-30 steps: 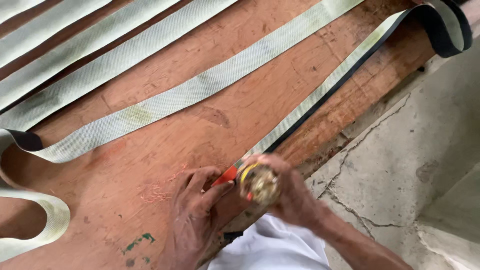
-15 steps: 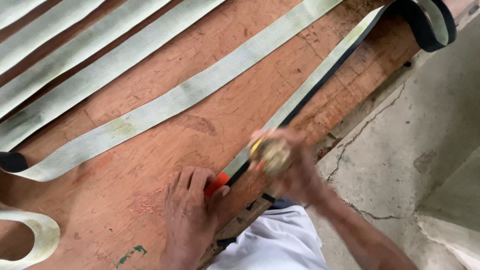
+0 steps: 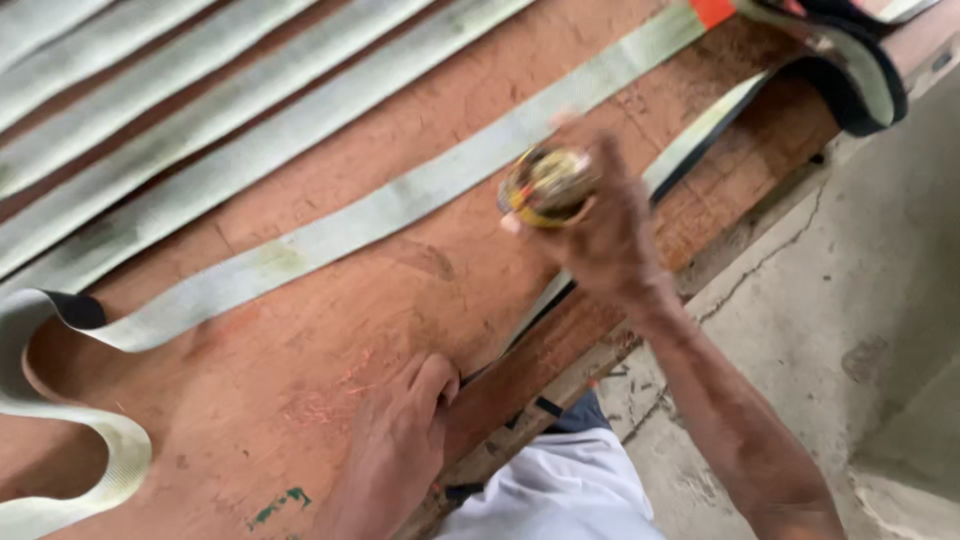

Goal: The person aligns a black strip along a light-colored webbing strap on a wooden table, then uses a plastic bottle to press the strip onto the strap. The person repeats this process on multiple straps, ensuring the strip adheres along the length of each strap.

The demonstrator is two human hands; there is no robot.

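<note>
My right hand [image 3: 600, 235] grips a small round yellow-and-dark roll [image 3: 545, 185], probably a tape measure, and holds it above a reddish wooden board [image 3: 330, 330]. Under it a pale grey-green strap [image 3: 690, 150] with a dark underside runs diagonally toward the upper right. My left hand [image 3: 395, 455] lies flat on the board near its front edge, with the fingertips pressing on the near end of that strap. Whether anything is under the fingers is hidden.
Several more pale straps [image 3: 230, 150] lie in parallel diagonals across the board. One loops back at the left edge [image 3: 60, 330]. A strap end with an orange patch [image 3: 712, 10] and a dark loop [image 3: 860, 90] sits top right. A cracked concrete floor [image 3: 860, 300] lies to the right.
My right hand has drawn the round roll away from my left hand, up and to the right along the strap. My left hand has stayed pressed on the board.
</note>
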